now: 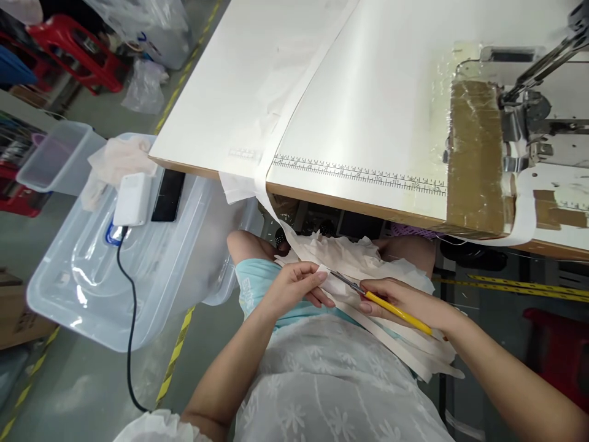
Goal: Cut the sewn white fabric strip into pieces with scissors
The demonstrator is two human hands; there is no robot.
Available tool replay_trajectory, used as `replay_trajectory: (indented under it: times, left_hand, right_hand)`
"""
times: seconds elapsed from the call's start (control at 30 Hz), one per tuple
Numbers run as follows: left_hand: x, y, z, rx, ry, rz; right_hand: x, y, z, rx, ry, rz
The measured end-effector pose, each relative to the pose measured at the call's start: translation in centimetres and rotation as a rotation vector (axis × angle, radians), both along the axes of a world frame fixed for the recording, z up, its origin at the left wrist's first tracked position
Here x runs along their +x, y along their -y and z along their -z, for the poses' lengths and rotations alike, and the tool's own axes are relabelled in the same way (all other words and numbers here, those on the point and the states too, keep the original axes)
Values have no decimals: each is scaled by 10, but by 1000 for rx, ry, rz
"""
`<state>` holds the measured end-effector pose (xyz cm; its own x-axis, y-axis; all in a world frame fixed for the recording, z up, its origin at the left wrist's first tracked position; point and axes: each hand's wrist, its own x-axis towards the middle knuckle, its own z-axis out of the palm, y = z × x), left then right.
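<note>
My left hand (301, 285) pinches the end of a pale fabric piece (335, 285) above my lap. In my right hand (398, 298) is a pair of thread snips with a yellow handle (398, 312); its metal blades point left and reach the fabric by my left fingertips. I cannot tell whether the blades are apart. More thin cream fabric (354, 252) lies gathered across my thighs, with strips trailing to the lower right. A long white strip (289, 236) runs from the lap up over the table edge.
The white sewing table (368, 104) has a printed ruler along its front edge. A sewing machine (534, 123) stands at the right. On the left, a lidded clear plastic bin (87, 270) carries a white charger (132, 199), a phone (168, 195) and crumpled cloth (122, 159).
</note>
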<state>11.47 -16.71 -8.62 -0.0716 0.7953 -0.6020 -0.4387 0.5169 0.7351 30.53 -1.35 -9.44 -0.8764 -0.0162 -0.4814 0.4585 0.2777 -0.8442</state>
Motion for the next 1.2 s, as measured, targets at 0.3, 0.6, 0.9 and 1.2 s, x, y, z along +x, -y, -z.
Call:
replay_trajectory:
  times: [0.3, 0.6, 0.9, 1.2]
  left_hand:
    - [-2, 4, 10, 13, 1, -39]
    - [-2, 4, 11, 19, 8, -50]
    - [0, 3, 7, 7, 25, -15]
    - [15, -1, 8, 33, -3, 44]
  right_hand:
    - [-6, 4, -7, 349, 25, -53]
    - [-5, 11, -4, 466, 56, -22]
    - [-10, 13, -8, 574, 20, -57]
    - [-12, 17, 0, 369, -83, 199]
